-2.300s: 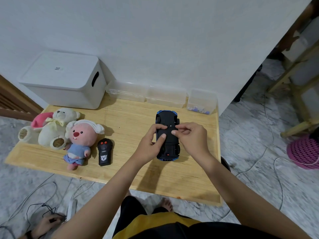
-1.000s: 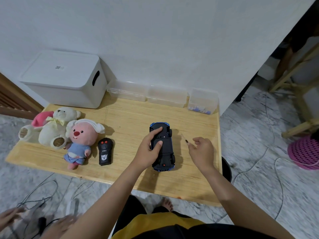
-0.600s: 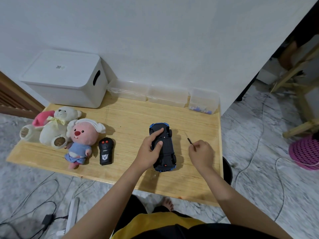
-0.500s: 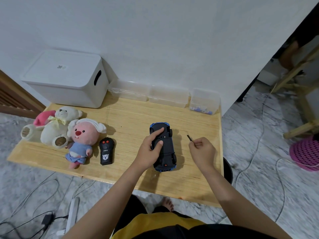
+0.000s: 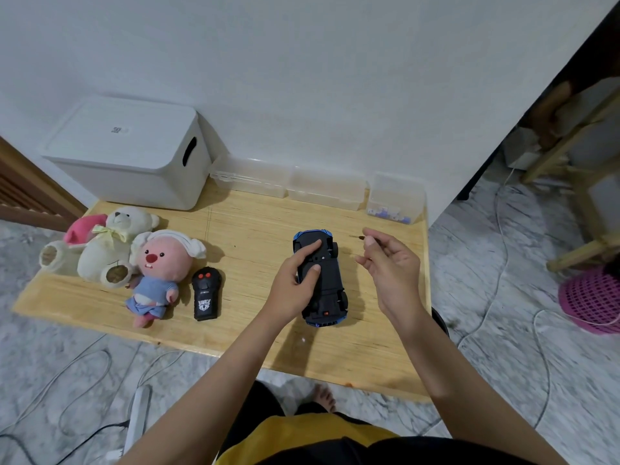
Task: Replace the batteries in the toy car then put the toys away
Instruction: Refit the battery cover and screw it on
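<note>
I see the toy car (image 5: 320, 280) lying belly-up on the pale wooden table (image 5: 255, 229), its matte black plastic underside edged in glossy blue. My left hand (image 5: 295, 290) presses down on it, fingers spread flat over the chassis, gripping nothing. Just beside the car's right, my right hand (image 5: 391, 263) hovers, thumb and forefinger pinched on a thin, dark-tipped screwdriver (image 5: 359, 237). The boxy black remote (image 5: 205, 294) lies well left.
</note>
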`<state>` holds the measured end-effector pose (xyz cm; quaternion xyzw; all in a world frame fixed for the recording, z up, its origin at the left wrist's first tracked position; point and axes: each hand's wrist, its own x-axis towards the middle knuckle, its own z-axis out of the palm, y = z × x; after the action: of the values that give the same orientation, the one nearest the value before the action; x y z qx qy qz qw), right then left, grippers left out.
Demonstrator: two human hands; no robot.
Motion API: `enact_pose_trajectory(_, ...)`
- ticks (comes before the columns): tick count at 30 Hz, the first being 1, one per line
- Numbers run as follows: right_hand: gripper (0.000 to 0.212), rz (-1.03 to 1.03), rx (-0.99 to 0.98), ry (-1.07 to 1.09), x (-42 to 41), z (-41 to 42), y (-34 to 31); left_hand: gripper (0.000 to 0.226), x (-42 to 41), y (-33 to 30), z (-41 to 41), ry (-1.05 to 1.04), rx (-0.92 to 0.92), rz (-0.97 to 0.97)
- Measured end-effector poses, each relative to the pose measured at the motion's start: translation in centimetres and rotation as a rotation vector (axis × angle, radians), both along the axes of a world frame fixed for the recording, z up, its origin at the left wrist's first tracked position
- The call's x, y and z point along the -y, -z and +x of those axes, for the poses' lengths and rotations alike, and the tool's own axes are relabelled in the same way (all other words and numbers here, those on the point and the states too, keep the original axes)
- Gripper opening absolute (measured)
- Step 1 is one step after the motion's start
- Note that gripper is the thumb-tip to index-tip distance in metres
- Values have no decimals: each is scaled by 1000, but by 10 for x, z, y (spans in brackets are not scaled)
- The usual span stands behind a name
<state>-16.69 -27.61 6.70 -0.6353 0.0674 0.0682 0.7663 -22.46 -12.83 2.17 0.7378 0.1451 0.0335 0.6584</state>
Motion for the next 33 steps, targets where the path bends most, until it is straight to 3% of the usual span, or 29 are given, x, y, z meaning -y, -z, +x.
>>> enact_pose_trajectory(14, 7, 77, 2, 62, -13, -8, -4, 40, 12, -15, 4, -44, 45, 1)
enact_pose_trajectory(24, 15, -139, 228, 26, -16, -16, 1, 37, 17, -29, 0, -65, 82, -29)
enact_pose_trajectory(33, 15, -159, 269, 14, -15, -16, -1, 38, 16, -34, 0, -55, 96, -27)
